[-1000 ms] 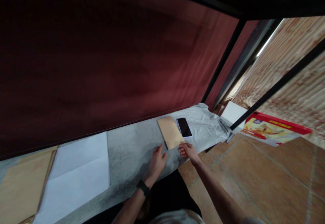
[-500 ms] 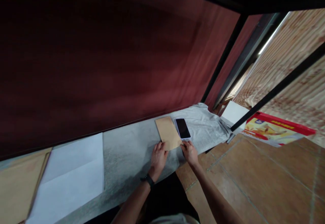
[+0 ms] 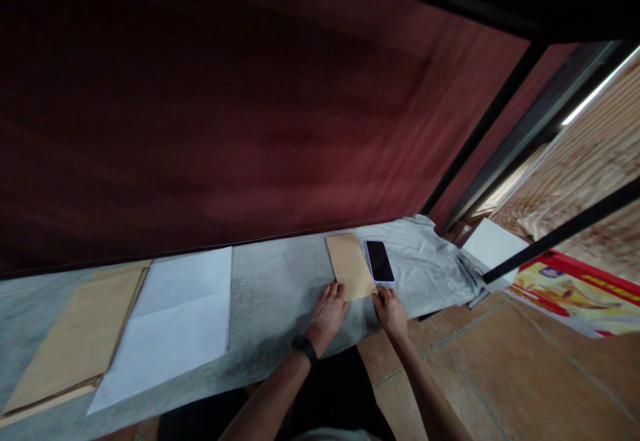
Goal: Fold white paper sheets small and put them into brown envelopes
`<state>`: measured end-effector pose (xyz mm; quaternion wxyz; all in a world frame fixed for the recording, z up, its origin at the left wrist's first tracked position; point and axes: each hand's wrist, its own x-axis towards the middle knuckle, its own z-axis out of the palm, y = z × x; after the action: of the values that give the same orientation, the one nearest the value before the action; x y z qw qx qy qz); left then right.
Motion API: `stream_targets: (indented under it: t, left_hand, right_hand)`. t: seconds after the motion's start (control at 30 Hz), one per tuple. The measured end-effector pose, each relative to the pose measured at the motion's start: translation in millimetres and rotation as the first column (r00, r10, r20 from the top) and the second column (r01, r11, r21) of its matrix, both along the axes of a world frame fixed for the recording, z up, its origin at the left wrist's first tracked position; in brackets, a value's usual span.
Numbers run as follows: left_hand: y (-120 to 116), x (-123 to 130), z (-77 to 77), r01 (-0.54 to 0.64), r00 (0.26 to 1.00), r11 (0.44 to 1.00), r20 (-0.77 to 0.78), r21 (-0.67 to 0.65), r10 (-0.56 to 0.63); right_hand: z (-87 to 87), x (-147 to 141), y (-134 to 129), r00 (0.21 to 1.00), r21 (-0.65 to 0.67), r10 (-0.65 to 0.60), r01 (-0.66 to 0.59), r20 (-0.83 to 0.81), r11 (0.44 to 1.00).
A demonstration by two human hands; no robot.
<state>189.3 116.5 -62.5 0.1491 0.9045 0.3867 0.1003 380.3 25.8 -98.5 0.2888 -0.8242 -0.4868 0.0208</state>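
A small brown paper envelope [image 3: 350, 264] lies on the grey cloth, its short side toward me. At its near left corner, my left hand [image 3: 329, 309], with a dark band on the wrist, has thumb and fingers closed on the edge. My right hand [image 3: 391, 314] pinches the near right corner. Just right of the envelope lies a phone [image 3: 380, 262] in a pale case, dark screen up, close to my right fingertips. The undersides of both grips are hidden.
A grey cloth [image 3: 275, 281] covers the narrow table against a dark red panel [image 3: 280, 161]. To the left lie white paper sheets [image 3: 180, 321] and a stack of larger brown envelopes [image 3: 80, 334]. A black frame bar [image 3: 565, 227] and a colourful carton [image 3: 575, 294] stand at right.
My view has turned left, so everything sits farther right and more of the brown stack shows. Both hands keep their places on the envelope's near corners.
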Motion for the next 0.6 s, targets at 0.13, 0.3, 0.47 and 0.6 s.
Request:
stream_targets:
  t: [0.13, 0.3, 0.47, 0.6]
  left_hand:
    - [0, -3, -1.8, 0.027, 0.999, 1.0, -0.018, -0.016, -0.027]
    - [0, 2, 1.5, 0.021, 0.997, 1.0, -0.074, -0.017, -0.022]
    - [-1, 4, 8.8, -0.016, 0.993, 1.0, -0.116, -0.026, 0.013]
    - [-2, 5, 7.7, -0.025, 0.999, 1.0, -0.043, -0.003, 0.025]
  right_hand:
    - [-6.5, -9, -4, 0.999, 0.076, -0.003, 0.0, 0.039, 0.997]
    - [-6.2, -16, -3, 0.999, 0.082, -0.041, 0.04, 0.018, 0.996]
    - [-1.5, -13, -1, 0.999, 0.015, -0.054, 0.054, 0.007, 0.998]
    - [0.2, -11, -3, 0.999, -0.001, -0.048, 0.048, -0.001, 0.999]
